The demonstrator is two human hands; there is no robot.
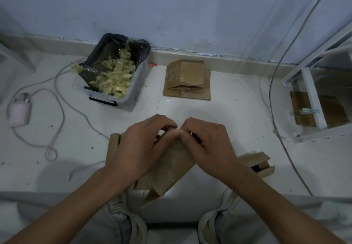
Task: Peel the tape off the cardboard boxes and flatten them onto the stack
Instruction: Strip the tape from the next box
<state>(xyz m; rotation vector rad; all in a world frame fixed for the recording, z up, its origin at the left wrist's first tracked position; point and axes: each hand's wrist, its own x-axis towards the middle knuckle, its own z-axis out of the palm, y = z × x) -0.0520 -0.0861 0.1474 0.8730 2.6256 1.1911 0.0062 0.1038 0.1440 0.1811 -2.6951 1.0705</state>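
Cardboard box (172,164) held low at centre over the floor, long axis running from 7 o'clock up to 1 o'clock, far end under both hands. Left hand (141,144) and right hand (207,141) curled on that end, fingertips pinching at its top edge, equally near; tape not discernible. Flattened stack (187,81) well apart at 12 o'clock, tape-filled bin (112,74) at 10 o'clock.

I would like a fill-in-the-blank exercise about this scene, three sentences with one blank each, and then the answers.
1. Both the left hand and the right hand grip the same cardboard ____.
2. The clear bin, lined with a black bag, holds crumpled ____.
3. The stack of flattened boxes lies on the floor to the ____ of the bin.

Missing words: box; tape; right
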